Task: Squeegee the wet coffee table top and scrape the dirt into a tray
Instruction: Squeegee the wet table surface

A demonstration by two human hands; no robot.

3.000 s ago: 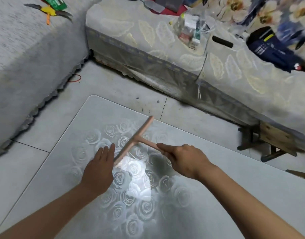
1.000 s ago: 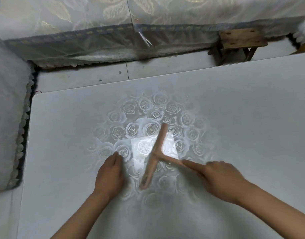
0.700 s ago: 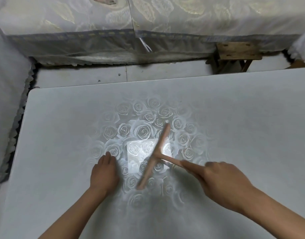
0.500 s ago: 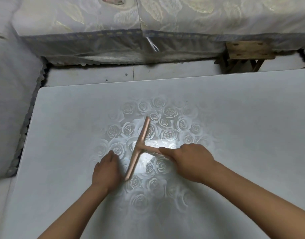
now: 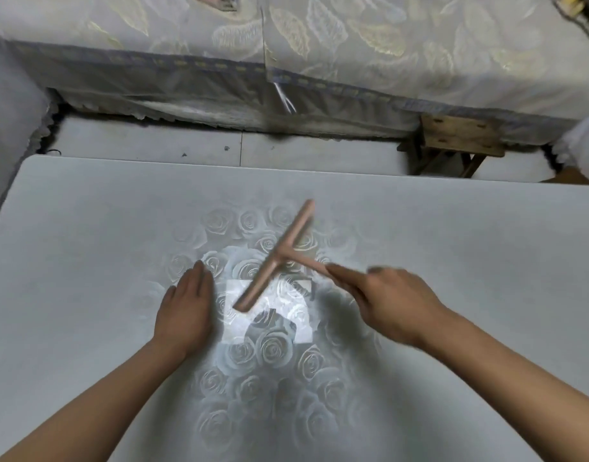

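Note:
A pink T-shaped squeegee point(image 5: 275, 257) lies slantwise over the rose pattern in the middle of the glossy grey coffee table top point(image 5: 86, 235). My right hand point(image 5: 391, 303) grips its handle from the right, index finger stretched along the handle. The blade runs from upper right down to lower left, its lower end near a bright light reflection. My left hand point(image 5: 185, 306) rests flat on the table just left of the blade's lower end, fingers straight. No tray is in view.
A sofa with a leaf-patterned cover point(image 5: 319, 45) runs along the far side, a strip of tiled floor point(image 5: 219, 148) between it and the table. A small wooden stool point(image 5: 459, 141) stands at the far right. Grey fabric point(image 5: 9, 105) hangs at the left.
My right hand has drawn the squeegee to the right, away from my left hand, since half a second ago. The left hand stays flat on the table. The view has shifted slightly.

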